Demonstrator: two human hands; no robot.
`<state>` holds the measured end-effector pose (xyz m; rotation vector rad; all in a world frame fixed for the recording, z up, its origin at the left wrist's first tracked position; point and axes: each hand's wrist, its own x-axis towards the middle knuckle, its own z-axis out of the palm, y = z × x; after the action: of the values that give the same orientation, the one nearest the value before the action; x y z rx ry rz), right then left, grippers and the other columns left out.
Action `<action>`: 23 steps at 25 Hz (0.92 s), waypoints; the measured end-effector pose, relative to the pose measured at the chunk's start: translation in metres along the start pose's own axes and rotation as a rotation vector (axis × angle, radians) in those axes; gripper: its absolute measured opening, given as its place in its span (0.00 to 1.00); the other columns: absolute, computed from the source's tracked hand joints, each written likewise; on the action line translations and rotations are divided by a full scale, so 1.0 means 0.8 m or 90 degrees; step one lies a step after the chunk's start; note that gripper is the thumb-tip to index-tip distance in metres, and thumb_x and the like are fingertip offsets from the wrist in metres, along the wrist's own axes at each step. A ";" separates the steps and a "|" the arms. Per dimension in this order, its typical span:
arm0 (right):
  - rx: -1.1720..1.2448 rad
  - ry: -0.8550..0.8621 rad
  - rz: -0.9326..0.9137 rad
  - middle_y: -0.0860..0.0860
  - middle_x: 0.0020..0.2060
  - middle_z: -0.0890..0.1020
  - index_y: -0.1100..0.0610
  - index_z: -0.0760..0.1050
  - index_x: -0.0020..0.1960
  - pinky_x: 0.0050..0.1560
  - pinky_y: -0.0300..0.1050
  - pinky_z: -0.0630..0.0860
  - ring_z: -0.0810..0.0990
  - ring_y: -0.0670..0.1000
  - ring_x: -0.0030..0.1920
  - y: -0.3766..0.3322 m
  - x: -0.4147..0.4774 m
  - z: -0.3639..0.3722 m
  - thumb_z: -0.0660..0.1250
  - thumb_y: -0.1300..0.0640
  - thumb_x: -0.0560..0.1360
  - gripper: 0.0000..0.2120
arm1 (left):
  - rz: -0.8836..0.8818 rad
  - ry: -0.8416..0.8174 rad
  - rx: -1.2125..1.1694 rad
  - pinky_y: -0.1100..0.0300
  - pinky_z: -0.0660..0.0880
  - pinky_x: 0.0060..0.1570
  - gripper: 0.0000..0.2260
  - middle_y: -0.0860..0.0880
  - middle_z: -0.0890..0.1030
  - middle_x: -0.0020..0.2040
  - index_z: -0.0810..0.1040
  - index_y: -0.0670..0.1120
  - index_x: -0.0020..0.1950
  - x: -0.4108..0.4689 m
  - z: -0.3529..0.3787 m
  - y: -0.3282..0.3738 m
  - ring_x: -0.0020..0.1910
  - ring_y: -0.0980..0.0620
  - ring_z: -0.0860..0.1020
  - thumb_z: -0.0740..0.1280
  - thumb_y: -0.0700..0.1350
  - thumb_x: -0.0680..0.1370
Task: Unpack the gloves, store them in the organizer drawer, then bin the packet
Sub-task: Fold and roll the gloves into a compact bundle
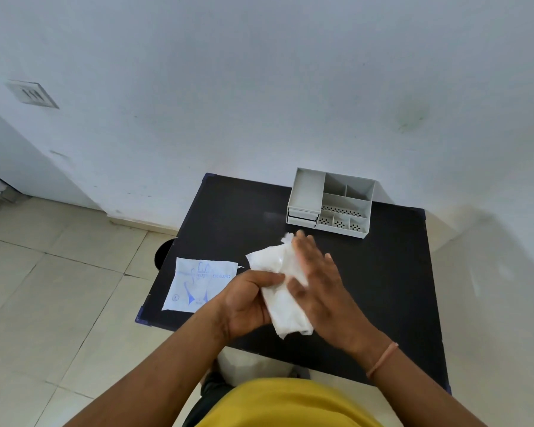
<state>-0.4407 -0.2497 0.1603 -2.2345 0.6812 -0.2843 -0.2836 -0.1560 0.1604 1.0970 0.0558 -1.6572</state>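
A folded bundle of thin white gloves [278, 274] is held above the black table [392, 291]. My left hand [247, 303] grips the bundle from the left with its fingers curled around it. My right hand [318, 282] lies flat against the bundle's right side, fingers stretched out. The flat white packet [198, 283] with blue glove print lies on the table's left part, just left of my left hand. The grey organizer [332, 203] stands at the table's far edge; its small drawers [302, 217] at the lower left look shut.
A dark round object [163, 252] shows on the floor past the table's left edge. A white wall rises right behind the table. Beige floor tiles spread to the left. A white object [253, 365] sits under the table's near edge.
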 end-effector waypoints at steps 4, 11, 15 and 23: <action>0.628 0.198 0.260 0.41 0.82 0.64 0.38 0.58 0.82 0.80 0.53 0.62 0.63 0.44 0.81 0.010 0.003 -0.036 0.56 0.34 0.81 0.31 | 0.005 -0.013 -0.049 0.32 0.79 0.64 0.22 0.36 0.83 0.68 0.77 0.41 0.74 -0.002 -0.017 0.001 0.66 0.33 0.83 0.67 0.33 0.80; 1.074 -0.106 0.475 0.65 0.69 0.80 0.59 0.80 0.70 0.76 0.75 0.61 0.76 0.69 0.72 -0.007 -0.020 -0.007 0.63 0.41 0.82 0.27 | -0.019 -0.055 -0.004 0.32 0.72 0.71 0.16 0.36 0.83 0.68 0.85 0.40 0.67 0.004 -0.007 -0.001 0.68 0.33 0.81 0.66 0.34 0.81; 0.994 -0.027 0.478 0.63 0.65 0.83 0.57 0.81 0.69 0.67 0.70 0.76 0.83 0.66 0.65 -0.018 -0.012 0.009 0.63 0.44 0.83 0.23 | -0.008 0.021 0.104 0.34 0.78 0.66 0.15 0.38 0.86 0.64 0.81 0.42 0.69 0.003 -0.006 0.012 0.64 0.36 0.84 0.66 0.37 0.82; 0.718 0.074 0.456 0.52 0.48 0.90 0.49 0.80 0.62 0.40 0.56 0.86 0.90 0.55 0.47 -0.014 0.020 0.023 0.67 0.57 0.83 0.09 | 0.068 0.038 0.275 0.40 0.86 0.55 0.23 0.44 0.87 0.63 0.78 0.52 0.71 0.010 -0.030 0.047 0.61 0.41 0.86 0.76 0.39 0.78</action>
<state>-0.4160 -0.2408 0.1561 -0.8460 0.9994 -0.3171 -0.2392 -0.1640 0.1591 1.4449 -0.3318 -1.5781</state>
